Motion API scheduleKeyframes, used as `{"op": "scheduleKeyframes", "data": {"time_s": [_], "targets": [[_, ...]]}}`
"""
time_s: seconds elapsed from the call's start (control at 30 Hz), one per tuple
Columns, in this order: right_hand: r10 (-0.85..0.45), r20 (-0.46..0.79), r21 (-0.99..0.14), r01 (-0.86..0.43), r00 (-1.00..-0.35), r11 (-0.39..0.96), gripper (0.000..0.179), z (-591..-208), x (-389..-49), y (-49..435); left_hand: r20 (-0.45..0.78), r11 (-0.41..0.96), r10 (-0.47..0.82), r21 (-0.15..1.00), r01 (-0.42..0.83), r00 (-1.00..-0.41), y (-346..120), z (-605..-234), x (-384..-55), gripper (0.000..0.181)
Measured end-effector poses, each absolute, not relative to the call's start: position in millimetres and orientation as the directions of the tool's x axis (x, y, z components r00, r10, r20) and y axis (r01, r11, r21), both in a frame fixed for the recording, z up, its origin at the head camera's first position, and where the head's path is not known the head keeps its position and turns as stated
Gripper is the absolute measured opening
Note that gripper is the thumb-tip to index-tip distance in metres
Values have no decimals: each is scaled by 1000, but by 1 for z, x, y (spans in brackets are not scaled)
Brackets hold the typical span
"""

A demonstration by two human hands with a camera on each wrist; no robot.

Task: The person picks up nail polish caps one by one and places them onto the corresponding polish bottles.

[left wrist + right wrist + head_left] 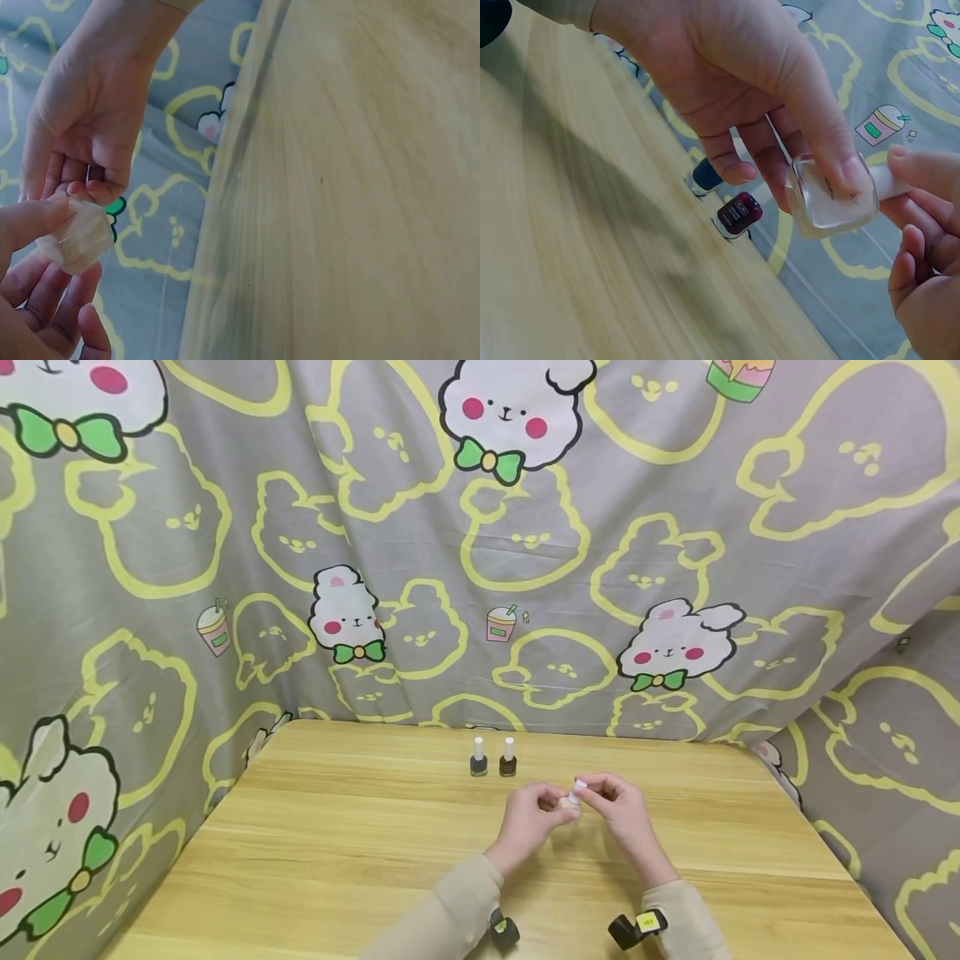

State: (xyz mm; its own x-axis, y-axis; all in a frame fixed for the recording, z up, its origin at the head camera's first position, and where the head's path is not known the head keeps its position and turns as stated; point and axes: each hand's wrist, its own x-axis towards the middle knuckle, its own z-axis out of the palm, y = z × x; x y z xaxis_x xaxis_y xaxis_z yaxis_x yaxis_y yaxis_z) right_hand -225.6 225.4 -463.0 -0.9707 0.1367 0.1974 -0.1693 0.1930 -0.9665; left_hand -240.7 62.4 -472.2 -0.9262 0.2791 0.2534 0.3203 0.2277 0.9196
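Observation:
A nail polish bottle with pale, whitish contents and a white cap is held above the table. My left hand grips its glass body, the thumb lying flat against one face in the right wrist view. From the other side, my right hand pinches the cap between thumb and fingers. In the left wrist view, the glass body sits between the left thumb and fingers, and the cap is hidden there. Whether the cap is loose on the neck, I cannot tell.
Toward the back of the wooden table stand two upright nail polish bottles with white caps, a dark blue one and a dark red one. A patterned grey curtain hangs behind the table and along its sides.

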Motion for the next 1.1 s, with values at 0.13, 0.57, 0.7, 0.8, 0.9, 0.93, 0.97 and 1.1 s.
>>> {"op": "scheduleKeyframes", "data": {"time_s": [0.13, 0.57, 0.7, 0.8, 0.9, 0.93, 0.97, 1.1], "targets": [[181, 199, -969, -165, -963, 185, 25, -462, -225, 221, 267, 245, 263, 911, 332, -927, 63, -472, -240, 22], [168, 135, -974, -100, -976, 201, 30, -460, -226, 224, 257, 246, 237, 917, 314, -937, 62, -471, -241, 26], [164, 123, -975, -87, -979, 206, 33, -458, -225, 228, 238, 242, 230, 925, 292, -944, 61, -471, -243, 29], [171, 124, -974, -87, -978, 208, 36, -455, -224, 232, 225, 239, 224, 931, 277, -948, 60, -471, -244, 32], [177, 130, -974, -92, -976, 206, 38, -454, -224, 236, 219, 232, 218, 935, 269, -951, 59, -471, -245, 33], [178, 131, -974, -93, -975, 205, 38, -453, -224, 238, 218, 231, 216, 936, 267, -952, 59, -471, -245, 33], [179, 133, -974, -95, -975, 207, 38, -453, -225, 240, 219, 232, 214, 935, 267, -952, 59, -471, -246, 33], [184, 153, -971, -113, -971, 212, 38, -453, -225, 246, 217, 237, 209, 935, 265, -954, 58, -471, -247, 31]]}}
